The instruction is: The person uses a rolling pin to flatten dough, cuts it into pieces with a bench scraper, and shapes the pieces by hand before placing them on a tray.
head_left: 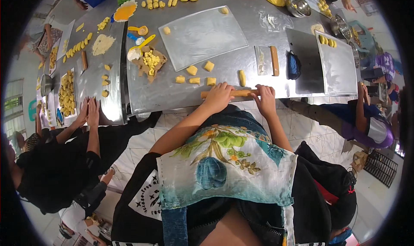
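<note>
A wooden rolling pin (244, 93) lies across the near edge of the steel table. My left hand (219, 97) is closed over its left part, and my right hand (264, 100) grips its right end. Whatever is beneath the pin is hidden. Just beyond my left hand sits a yellow dough piece (211, 81), with other small blocks of dough (194, 80) to its left and farther back. An upright strip of dough (242, 78) lies beyond the pin, between my hands.
A metal baking sheet (202, 39) carries two dough pieces. Left of it are yellow cubes (151, 60) on brown paper and measuring spoons (146, 41). A wooden stick (274, 61) and dark pouch (294, 65) lie right. A co-worker's hands (88, 112) work at the left table.
</note>
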### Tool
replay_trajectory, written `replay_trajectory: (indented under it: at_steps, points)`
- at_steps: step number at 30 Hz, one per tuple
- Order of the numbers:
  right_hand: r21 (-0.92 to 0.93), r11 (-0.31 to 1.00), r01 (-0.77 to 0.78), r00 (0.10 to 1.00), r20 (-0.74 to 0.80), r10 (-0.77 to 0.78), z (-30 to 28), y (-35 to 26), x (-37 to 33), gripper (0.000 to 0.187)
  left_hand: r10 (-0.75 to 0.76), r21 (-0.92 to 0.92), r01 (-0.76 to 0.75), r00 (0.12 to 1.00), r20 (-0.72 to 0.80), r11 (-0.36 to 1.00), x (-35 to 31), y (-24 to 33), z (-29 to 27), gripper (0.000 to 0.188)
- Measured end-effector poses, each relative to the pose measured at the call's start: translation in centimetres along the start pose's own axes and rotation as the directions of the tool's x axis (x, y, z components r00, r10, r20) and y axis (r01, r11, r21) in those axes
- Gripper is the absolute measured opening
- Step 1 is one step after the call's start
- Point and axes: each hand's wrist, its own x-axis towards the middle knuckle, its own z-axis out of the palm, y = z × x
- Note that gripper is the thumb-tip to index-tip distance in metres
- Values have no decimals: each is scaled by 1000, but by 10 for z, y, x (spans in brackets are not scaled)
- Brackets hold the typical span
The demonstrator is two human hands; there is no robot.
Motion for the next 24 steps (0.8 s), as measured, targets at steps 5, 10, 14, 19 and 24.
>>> replay_trajectory:
  at_steps: [5, 10, 14, 19, 24]
  points:
    - [-105, 993, 49, 998, -29, -53, 6, 45, 17, 27, -16, 112, 44, 970, -244, 993, 26, 14, 24, 31]
    - [-77, 994, 83, 996, -2, -84, 12, 74, 30, 25, 14, 219, 73, 929, -369, 973, 29, 21, 40, 39]
    - [-26, 997, 76, 997, -7, -76, 3, 89, 25, 23, 37, 336, 97, 928, -370, 937, 21, 32, 41, 47]
    - [-28, 999, 32, 999, -11, -32, -8, 122, 8, 24, 57, 342, 73, 933, -356, 937, 21, 47, 47, 48]
    - [-52, 997, 56, 996, 76, -52, -15, 134, 19, 29, 46, 373, 60, 962, -270, 926, 26, 45, 64, 55]
